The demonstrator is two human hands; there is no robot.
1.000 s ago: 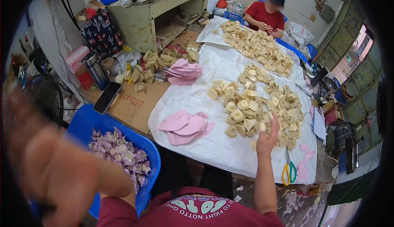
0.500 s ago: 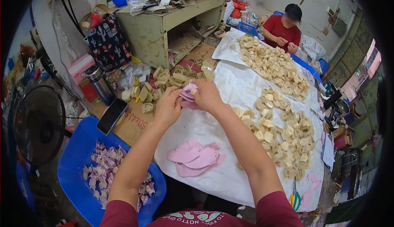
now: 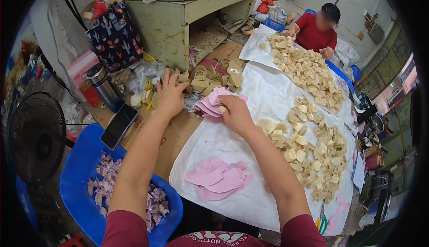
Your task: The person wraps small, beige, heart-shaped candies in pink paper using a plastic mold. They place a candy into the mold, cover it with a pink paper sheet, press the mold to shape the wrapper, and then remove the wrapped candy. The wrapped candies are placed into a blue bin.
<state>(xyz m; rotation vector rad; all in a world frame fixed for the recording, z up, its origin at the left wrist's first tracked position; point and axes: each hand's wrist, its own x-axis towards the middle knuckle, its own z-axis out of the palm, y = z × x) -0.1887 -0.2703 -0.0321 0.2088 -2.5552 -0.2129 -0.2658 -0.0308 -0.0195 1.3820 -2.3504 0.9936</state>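
My left hand (image 3: 170, 96) is open with its fingers spread, reaching onto the pile of beige moulded pieces (image 3: 205, 79) at the table's far left. Some of those pieces are hidden beneath its fingers. In my right hand (image 3: 237, 115) is the right edge of a fanned stack of thin pink sheets (image 3: 210, 104), gripped by thumb and fingers. Closer to me, a second stack of pink sheets (image 3: 219, 178) lies flat on the white cloth (image 3: 187, 157).
Beige pieces (image 3: 313, 148) spread over the table's right side. A phone (image 3: 119, 125) and a steel flask (image 3: 105, 87) stand left, above a blue tub (image 3: 73, 180) of small purple-wrapped pieces. Green-handled scissors (image 3: 321, 223) lie near right. A co-worker (image 3: 315, 30) sits across.
My left hand has left the pink stack and moved left onto the beige pieces, its fingers spreading. The right hand keeps the stack, slightly lower and further right. The co-worker's hands have moved apart.
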